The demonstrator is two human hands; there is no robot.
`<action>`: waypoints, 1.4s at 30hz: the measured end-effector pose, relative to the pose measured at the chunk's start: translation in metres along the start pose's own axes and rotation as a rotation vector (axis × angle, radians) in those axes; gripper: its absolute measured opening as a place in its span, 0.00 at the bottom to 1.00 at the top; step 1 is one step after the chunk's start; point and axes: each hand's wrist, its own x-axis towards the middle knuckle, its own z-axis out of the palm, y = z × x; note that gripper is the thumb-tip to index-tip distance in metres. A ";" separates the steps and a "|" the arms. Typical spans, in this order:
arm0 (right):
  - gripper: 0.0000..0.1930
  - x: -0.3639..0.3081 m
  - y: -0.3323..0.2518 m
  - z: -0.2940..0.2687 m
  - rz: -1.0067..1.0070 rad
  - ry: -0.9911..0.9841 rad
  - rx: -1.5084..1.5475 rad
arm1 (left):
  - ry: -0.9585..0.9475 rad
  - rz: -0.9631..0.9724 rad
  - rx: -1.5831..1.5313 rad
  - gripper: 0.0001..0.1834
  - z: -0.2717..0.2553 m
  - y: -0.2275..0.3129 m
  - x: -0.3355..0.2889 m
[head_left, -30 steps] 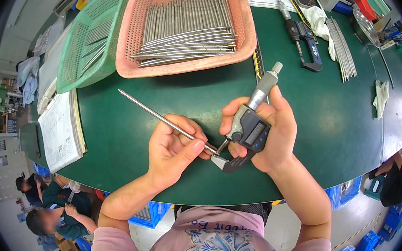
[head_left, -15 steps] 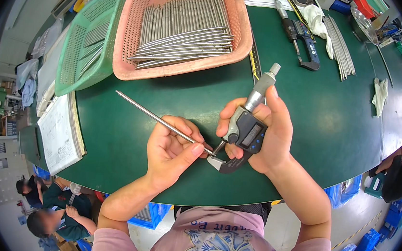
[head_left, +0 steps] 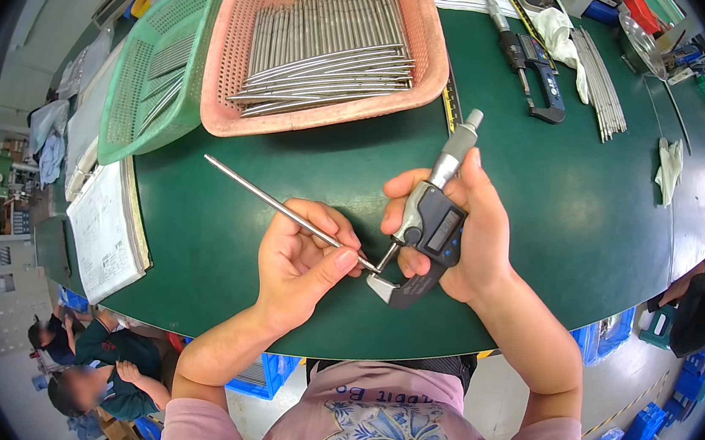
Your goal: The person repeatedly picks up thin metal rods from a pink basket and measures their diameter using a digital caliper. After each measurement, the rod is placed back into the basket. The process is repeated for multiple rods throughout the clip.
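Note:
Between thumb and fingers, my left hand [head_left: 307,254] pinches a thin metal rod [head_left: 257,194], which slants from upper left down to the right. My right hand [head_left: 479,232] grips a digital micrometer [head_left: 430,223] with a grey thimble pointing up and a small display facing me. The rod's lower right end sits at the gap between the micrometer's spindle and anvil; whether both faces touch it is too small to tell. Beyond my hands, a pink basket [head_left: 319,123] holds many similar rods in rows, some lying crosswise on top.
Left of the pink basket stands a green basket [head_left: 143,145] with more rods. An open paper binder [head_left: 109,231] lies at the table's left edge. A second micrometer [head_left: 533,68], a white glove [head_left: 554,36] and a row of rods [head_left: 599,87] lie at the back right. Two people are at lower left.
The micrometer has turned slightly in my right hand, its display now angled differently. The rod stays almost in place. At lower left, a person's raised hand has come down.

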 end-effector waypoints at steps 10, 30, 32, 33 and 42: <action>0.35 0.001 -0.002 -0.003 0.041 -0.036 0.071 | -0.073 0.020 -0.074 0.16 0.002 0.003 -0.001; 0.36 0.001 -0.002 -0.002 0.020 -0.005 -0.012 | -0.102 0.007 -0.039 0.19 0.002 0.003 0.001; 0.36 0.001 -0.002 -0.003 0.020 -0.008 -0.011 | -0.072 -0.011 0.014 0.19 0.004 0.004 0.000; 0.36 0.002 -0.002 -0.003 0.020 -0.010 -0.010 | -0.067 -0.010 0.013 0.19 0.005 0.003 0.000; 0.37 0.001 -0.001 -0.003 0.015 -0.033 0.000 | -0.002 -0.050 0.025 0.20 0.007 0.003 0.000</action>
